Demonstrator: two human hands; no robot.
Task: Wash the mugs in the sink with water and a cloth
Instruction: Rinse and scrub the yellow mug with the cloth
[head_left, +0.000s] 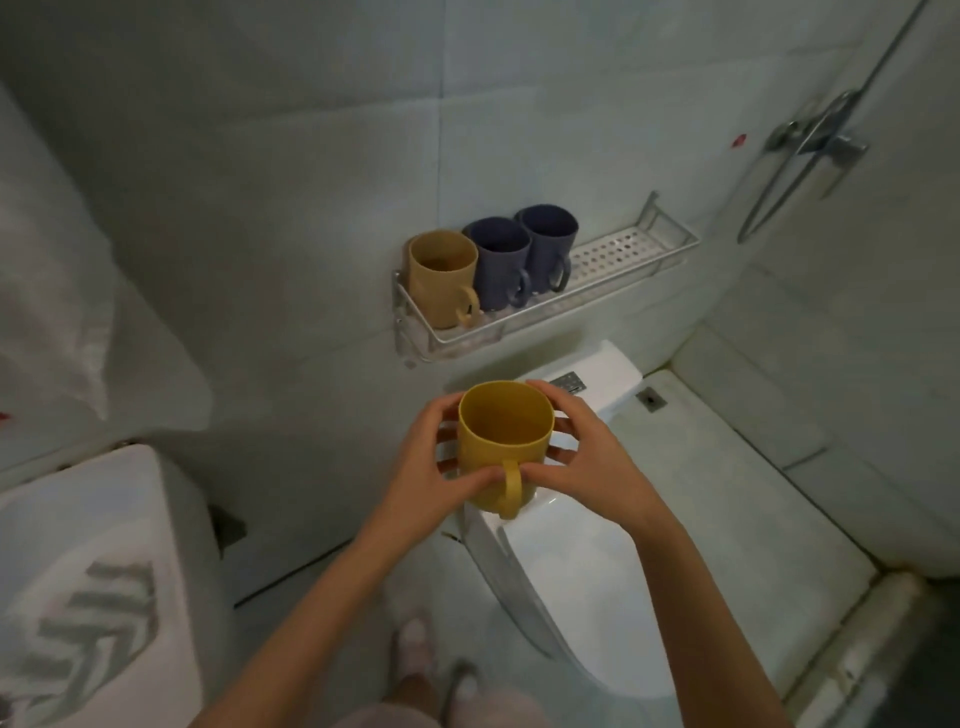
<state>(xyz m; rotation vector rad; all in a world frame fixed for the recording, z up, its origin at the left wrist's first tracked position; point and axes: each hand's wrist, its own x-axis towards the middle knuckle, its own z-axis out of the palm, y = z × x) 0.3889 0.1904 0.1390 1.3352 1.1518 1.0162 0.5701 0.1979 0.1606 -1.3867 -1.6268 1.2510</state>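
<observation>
I hold a yellow mug (501, 439) upright in front of me, its handle facing me. My left hand (426, 467) wraps its left side and my right hand (582, 457) wraps its right side, thumbs meeting near the handle. On a metal wall shelf (623, 260) beyond stand a tan mug (441, 275) and two dark blue mugs (498, 260) (548, 239), all upright in a row. A white sink (93, 545) sits at the lower left with a grey-and-white striped cloth (88, 623) lying in its basin.
A white toilet (571, 561) stands directly below the held mug. A shower mixer (821, 140) with hose hangs on the right wall. A raised step (753, 452) runs along the right. My feet (431, 670) stand on the floor between sink and toilet.
</observation>
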